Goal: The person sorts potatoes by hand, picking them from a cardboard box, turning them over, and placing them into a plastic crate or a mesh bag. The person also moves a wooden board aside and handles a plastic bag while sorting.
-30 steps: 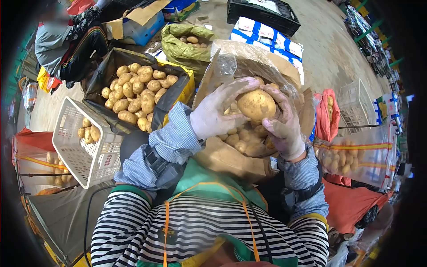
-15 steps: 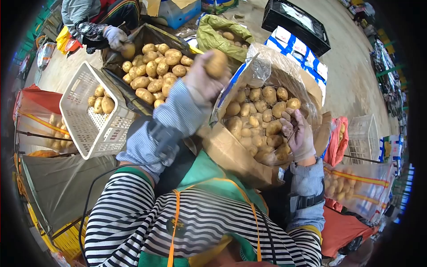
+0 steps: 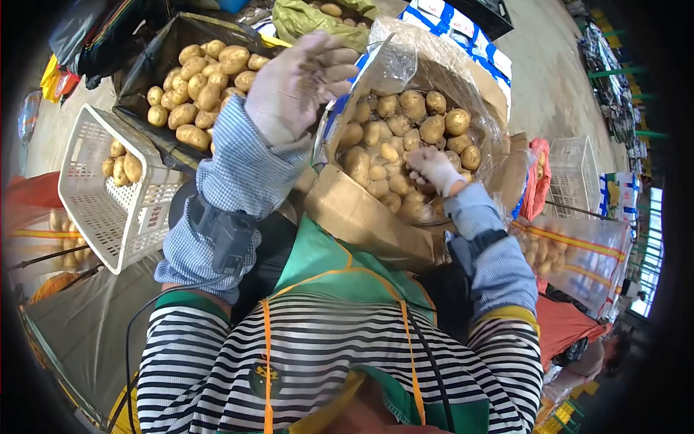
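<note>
My left hand (image 3: 296, 85), in a dirty pale glove, is raised between the black-lined crate of potatoes and the cardboard box. Its fingers are apart and hold nothing. My right hand (image 3: 434, 171), also gloved, is down in the plastic-lined cardboard box (image 3: 369, 221), over the potatoes (image 3: 391, 153). Its fingers are curled against the potatoes; whether they grip one is hidden. More potatoes (image 3: 196, 86) fill the black-lined crate (image 3: 137, 88) at the upper left.
A tilted white basket (image 3: 97, 189) with a few potatoes stands at the left. Behind the box are a green sack (image 3: 307, 22) and a blue-and-white carton (image 3: 463, 29). At the right lie a pink sack (image 3: 535, 181), another white basket (image 3: 572, 170) and a clear bag (image 3: 578, 257) of potatoes.
The potato has left my left hand, which moved left and opened. My right hand went from the box's right side to its middle. The view has shifted, and the co-worker's gloved hand is gone from it.
</note>
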A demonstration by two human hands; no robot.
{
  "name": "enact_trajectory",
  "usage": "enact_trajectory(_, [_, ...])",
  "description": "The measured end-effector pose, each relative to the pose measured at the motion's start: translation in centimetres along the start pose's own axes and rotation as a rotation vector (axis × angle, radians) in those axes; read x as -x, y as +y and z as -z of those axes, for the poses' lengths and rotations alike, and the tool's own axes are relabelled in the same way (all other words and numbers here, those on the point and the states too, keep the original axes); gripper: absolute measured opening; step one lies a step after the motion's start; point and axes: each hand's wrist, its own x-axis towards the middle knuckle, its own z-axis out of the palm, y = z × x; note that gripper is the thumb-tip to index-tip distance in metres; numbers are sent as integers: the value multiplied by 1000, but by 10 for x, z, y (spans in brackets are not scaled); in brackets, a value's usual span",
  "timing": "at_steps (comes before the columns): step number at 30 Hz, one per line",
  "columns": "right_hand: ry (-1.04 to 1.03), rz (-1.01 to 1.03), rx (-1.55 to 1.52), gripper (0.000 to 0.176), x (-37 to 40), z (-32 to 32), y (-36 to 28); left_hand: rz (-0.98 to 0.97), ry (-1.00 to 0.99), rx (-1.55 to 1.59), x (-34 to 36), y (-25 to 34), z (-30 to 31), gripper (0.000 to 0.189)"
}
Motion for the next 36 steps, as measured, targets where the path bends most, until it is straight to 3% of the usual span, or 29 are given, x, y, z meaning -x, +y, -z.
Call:
enact_trajectory(1, [-87, -41, 223, 23, -22, -2, 21, -4, -6, -31, 1, -5, -4, 40])
enact_trajectory(3, [-19, 221, 896, 37, -58, -13, 74, -180, -85, -473, 3, -12, -7, 41])
enact_trajectory(4, [-44, 146, 1097, 43, -64, -23, 78, -175, -72, -477, 3, -12, -8, 41])
enact_trajectory(7, [-108, 85, 1284, 46, -74, -49, 100, -139, -68, -612, -1, -11, -2, 43])
enact_trajectory(9, [-50, 15, 1166, 46, -85, -55, 106, -4, -138, -91, -4, -16, 9, 43])
enact_trajectory(11, [96, -134, 939, 48, -96, -56, 120, 26, -103, -128, -7, -18, 12, 41])
enact_trajectory(12, [-3, 180, 1188, 46, -93, -47, 129, 35, -95, -135, -7, -22, 13, 40])
enact_trajectory(13, [-7, 177, 1186, 46, -85, -47, 116, 40, -89, -142, -6, -23, 14, 39])
enact_trajectory(14, [-151, 167, 1295, 46, -70, -44, 83, 40, -90, -144, -5, -21, 7, 39])
enact_trajectory(15, [-299, 157, 1401, 46, -58, -42, 55, 3, -86, -328, -2, -16, -4, 39])
enact_trajectory(16, [-301, 158, 1399, 46, -53, -39, 46, -30, -80, -512, 0, -14, -10, 38])
enact_trajectory(18, [-250, 42, 1004, 47, -49, -26, 38, -65, -103, -549, -3, -16, -7, 37])
enact_trajectory(19, [-330, 81, 751, 53, -61, -13, 50, -104, -127, -585, -3, -17, -6, 35])
enact_trajectory(20, [-400, 119, 498, 60, -59, -7, 45, 19, -108, -266, 0, -19, -9, 34])
enact_trajectory(21, [-338, 264, 607, 65, -52, 5, 40, 16, -119, -262, 1, -21, -12, 34])
enact_trajectory(22, [-273, 410, 716, 70, -25, 12, -2, -66, -168, -501, 1, -22, -15, 33])
enact_trajectory(23, [-272, 472, 593, 69, 7, 12, -41, -155, -217, -741, 1, -22, -20, 33])
enact_trajectory(24, [-269, 536, 470, 69, 39, 10, -70, -2, -155, -700, 4, -17, -30, 32])
enact_trajectory(25, [-253, 541, 475, 69, 64, 9, -87, -13, -170, -701, 6, -17, -32, 32])
enact_trajectory(27, [-165, 759, 203, 68, 105, 5, -100, 64, -368, -808, 6, -24, -31, 32])
enact_trajectory(28, [-147, 765, 205, 68, 123, -5, -94, 160, -440, -753, 11, -27, -38, 34])
enact_trajectory(29, [-224, 645, -279, 63, 140, -16, -86, 256, -519, -732, 16, -28, -45, 42])
enact_trajectory(30, [-300, 503, -757, 59, 150, -25, -80, 209, -568, -702, 22, -32, -51, 46])
enact_trajectory(31, [-297, 516, -759, 59, 154, -29, -74, 164, -612, -673, 25, -37, -54, 51])
enact_trajectory(33, [-376, 325, -1135, 59, 156, -40, -65, 152, -648, -567, 22, -49, -47, 58])
enact_trajectory(34, [-289, 337, -1068, 64, 156, -44, -70, 163, -620, -604, 23, -49, -47, 59])
enact_trajectory(36, [-369, 332, -1126, 64, 151, -38, -69, 165, -589, -653, 23, -52, -47, 59])
